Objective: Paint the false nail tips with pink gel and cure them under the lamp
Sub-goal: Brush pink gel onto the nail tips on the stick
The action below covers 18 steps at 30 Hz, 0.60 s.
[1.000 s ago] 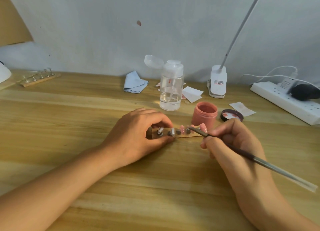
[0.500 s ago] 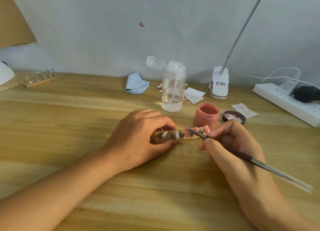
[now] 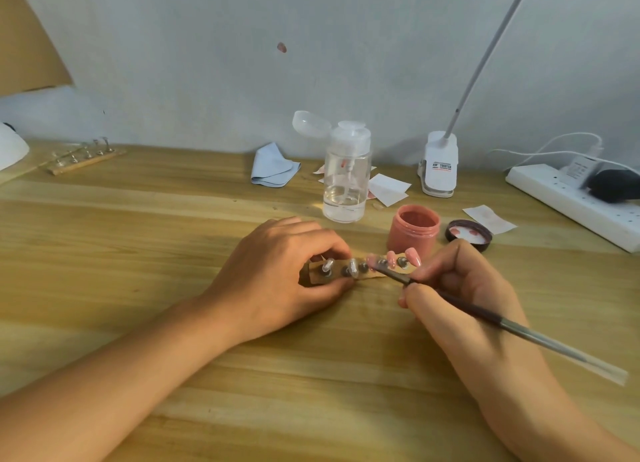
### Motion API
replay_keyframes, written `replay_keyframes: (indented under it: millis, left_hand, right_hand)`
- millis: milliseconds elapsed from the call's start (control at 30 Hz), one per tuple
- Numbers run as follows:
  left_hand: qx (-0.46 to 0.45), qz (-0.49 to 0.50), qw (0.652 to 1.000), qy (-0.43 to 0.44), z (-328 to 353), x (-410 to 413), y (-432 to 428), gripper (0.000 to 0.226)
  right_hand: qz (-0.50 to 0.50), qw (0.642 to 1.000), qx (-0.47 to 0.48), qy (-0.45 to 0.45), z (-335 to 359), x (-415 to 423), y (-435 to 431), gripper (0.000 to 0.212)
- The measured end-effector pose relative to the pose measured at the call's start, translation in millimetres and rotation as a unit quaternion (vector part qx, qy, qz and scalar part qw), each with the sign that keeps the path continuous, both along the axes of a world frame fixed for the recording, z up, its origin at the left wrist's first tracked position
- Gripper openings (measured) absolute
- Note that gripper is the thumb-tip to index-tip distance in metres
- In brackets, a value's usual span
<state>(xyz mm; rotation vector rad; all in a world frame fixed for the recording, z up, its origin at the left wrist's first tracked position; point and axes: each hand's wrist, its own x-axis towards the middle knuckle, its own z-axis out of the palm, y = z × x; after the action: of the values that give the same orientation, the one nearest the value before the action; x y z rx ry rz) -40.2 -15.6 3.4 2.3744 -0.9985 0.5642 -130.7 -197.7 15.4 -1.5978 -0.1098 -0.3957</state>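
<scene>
Pink tips [image 3: 412,256] beside clear tips [image 3: 327,265] on strip [image 3: 337,265]

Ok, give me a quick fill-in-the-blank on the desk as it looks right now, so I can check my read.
1. The left hand grips the wooden strip, while the right hand holds a ____.
2. The pink gel jar stands ____, its lid lying beside it.
3. The pink tips sit at the strip's ____ end.

Missing words: brush; open; right.
</scene>
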Motion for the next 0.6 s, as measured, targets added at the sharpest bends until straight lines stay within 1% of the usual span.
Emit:
replay_keyframes:
  millis: [100,333,433,533,600]
  left_hand:
    - [0.0,-0.001,1.0,0.003,0.2,0.0,-0.3,0.017]
    - [0.0,-0.008,1.0,-0.001,0.6,-0.4,-0.6,0.016]
    - [0.003,-0.005,1.0,-0.007,0.9,-0.4,-1.0,0.015]
    - [0.004,-0.004,1.0,-0.007,0.4,-0.2,-0.8,0.016]
    - [0.005,-0.004,1.0,-0.008,0.1,-0.1,-0.6,0.016]
  right_hand:
    - [0.001,1.0,0.0,-0.01,2.5,-1.5,0.5,0.015]
    - [-0.005,1.0,0.009,0.001,-3.6,2.3,-1.5,0.021]
    - [-0.004,1.0,0.002,-0.009,-2.0,0.8,-1.8,0.016]
    - [-0.005,1.0,0.008,-0.007,-1.6,1.3,-2.6,0.02]
    - [-0.011,1.0,-0.006,-0.003,-1.0,1.4,-1.8,0.016]
